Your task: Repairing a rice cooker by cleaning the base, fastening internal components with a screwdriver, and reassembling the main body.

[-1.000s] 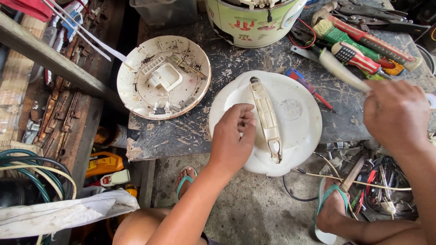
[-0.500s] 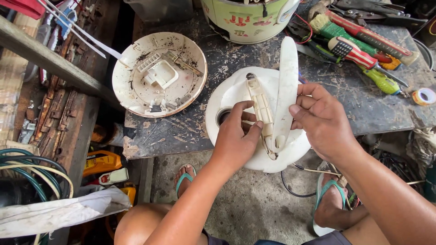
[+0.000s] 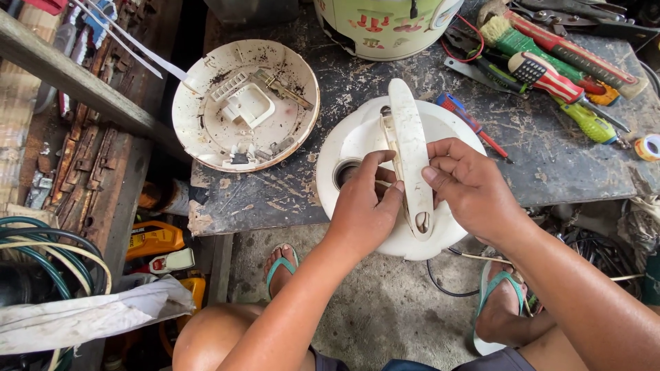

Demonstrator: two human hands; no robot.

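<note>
A round white cooker lid [image 3: 357,141] lies at the front edge of the dark workbench [image 3: 536,165]. A long cream handle cover [image 3: 411,148] rests along the lid's handle base. My right hand [image 3: 471,189] pinches the cover at its middle from the right. My left hand [image 3: 363,209] presses on the lid and the handle base from the left, fingers beside the round hole in the lid.
A dirty inner lid plate [image 3: 244,103] lies at the bench's left. A pale green cooker body [image 3: 385,24] stands at the back. Screwdrivers [image 3: 550,72] and a brush lie at the right, with a tape roll [image 3: 650,145]. Cables coil at lower left; my sandalled feet are below.
My right hand came in from the right with the cream cover and laid it over the handle base. The left hand stayed on the lid.
</note>
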